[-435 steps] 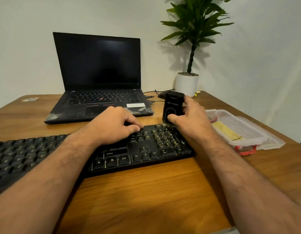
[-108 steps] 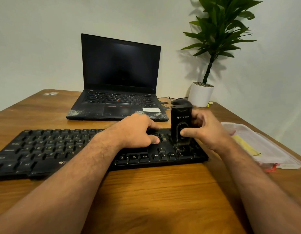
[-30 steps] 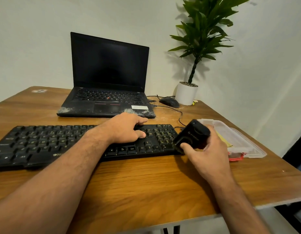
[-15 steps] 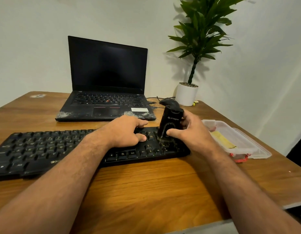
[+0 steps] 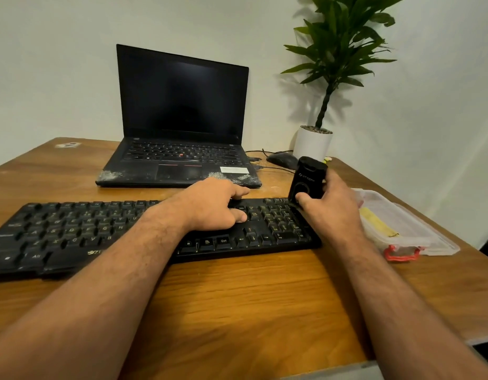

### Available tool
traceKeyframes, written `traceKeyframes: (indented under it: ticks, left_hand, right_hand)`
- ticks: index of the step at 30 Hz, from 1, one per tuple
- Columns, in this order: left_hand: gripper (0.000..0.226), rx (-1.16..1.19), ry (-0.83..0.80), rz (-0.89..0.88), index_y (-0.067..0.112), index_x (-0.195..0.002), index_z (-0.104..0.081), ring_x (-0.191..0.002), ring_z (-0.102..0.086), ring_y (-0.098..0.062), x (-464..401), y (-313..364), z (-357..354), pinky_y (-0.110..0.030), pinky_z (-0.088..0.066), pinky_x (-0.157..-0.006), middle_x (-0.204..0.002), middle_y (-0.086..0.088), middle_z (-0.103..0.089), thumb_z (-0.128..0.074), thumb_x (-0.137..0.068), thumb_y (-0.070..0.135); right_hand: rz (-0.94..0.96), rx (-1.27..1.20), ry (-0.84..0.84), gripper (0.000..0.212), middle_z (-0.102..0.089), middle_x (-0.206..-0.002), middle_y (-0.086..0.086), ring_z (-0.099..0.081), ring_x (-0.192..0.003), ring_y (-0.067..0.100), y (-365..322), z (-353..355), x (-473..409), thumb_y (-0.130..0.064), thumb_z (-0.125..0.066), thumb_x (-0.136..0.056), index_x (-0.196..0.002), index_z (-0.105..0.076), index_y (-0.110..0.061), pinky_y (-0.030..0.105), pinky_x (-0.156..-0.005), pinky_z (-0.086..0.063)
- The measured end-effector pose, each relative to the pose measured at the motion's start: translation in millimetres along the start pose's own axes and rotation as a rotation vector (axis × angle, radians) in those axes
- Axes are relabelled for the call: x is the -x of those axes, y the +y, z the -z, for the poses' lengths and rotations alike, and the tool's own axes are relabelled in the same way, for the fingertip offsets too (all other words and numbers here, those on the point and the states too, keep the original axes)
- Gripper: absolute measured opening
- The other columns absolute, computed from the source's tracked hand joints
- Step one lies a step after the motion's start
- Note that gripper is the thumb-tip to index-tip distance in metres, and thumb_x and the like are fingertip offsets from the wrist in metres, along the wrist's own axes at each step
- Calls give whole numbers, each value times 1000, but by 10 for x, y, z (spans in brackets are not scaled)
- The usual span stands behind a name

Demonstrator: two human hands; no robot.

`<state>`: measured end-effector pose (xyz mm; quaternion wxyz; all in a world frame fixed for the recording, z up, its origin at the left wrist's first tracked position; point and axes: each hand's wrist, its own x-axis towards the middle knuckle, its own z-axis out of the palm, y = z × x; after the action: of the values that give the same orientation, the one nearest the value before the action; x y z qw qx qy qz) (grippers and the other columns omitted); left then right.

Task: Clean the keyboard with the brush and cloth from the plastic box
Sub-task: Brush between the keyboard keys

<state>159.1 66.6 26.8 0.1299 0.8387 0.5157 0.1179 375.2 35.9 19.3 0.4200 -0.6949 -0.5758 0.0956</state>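
Observation:
A long black keyboard (image 5: pixel 73 231) lies across the wooden desk in front of me. My left hand (image 5: pixel 210 204) rests on its right-hand keys, fingers bent and pressing down. My right hand (image 5: pixel 330 209) grips a black block-shaped brush (image 5: pixel 307 182) held upright, its lower end at the far right corner of the keyboard. The brush's bristles are hidden. To the right sits an open clear plastic box (image 5: pixel 409 234) with a red clip, and a yellow cloth (image 5: pixel 378 222) lies inside it.
A black laptop (image 5: pixel 179 133) stands open behind the keyboard. A black mouse (image 5: pixel 281 160) with its cable and a potted plant (image 5: pixel 316 138) occupy the back right corner. The desk's right and front edges (image 5: pixel 374 366) are close by.
My right hand has carried the brush from the middle of the numeric pad to the keyboard's far right corner. My left hand has stayed on the keys.

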Motion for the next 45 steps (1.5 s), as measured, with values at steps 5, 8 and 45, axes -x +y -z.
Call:
traceKeyframes:
  ticks: [5, 8, 45]
  left_hand:
    - [63, -4, 0, 1, 38, -148, -38, -134, -47, -18, 4, 0, 3, -35, -36, -110, -148, 4, -49, -65, -90, 41]
    - [63, -9, 11, -1, 39, -147, -39, -133, -47, -18, -7, -6, -1, -36, -37, -111, -148, 5, -49, -66, -89, 41]
    - [63, -10, 9, -17, 37, -147, -39, -132, -48, -16, -17, -26, -9, -36, -37, -112, -148, 5, -49, -65, -90, 42]
  right_hand:
    - [93, -109, -143, 53, -63, -111, -16, -58, -105, 4, -34, 25, 95, -19, -76, -83, -130, -54, -29, 16, -92, -43]
    - [133, -77, -164, 53, -63, -109, -19, -60, -107, 7, -68, -60, 73, -22, -77, -82, -130, -55, -31, 33, -93, -51]
    - [-16, -133, 15, 64, -60, -120, -13, -55, -118, 9, 18, -17, 34, -24, -71, -89, -144, -39, -27, 27, -91, -21]
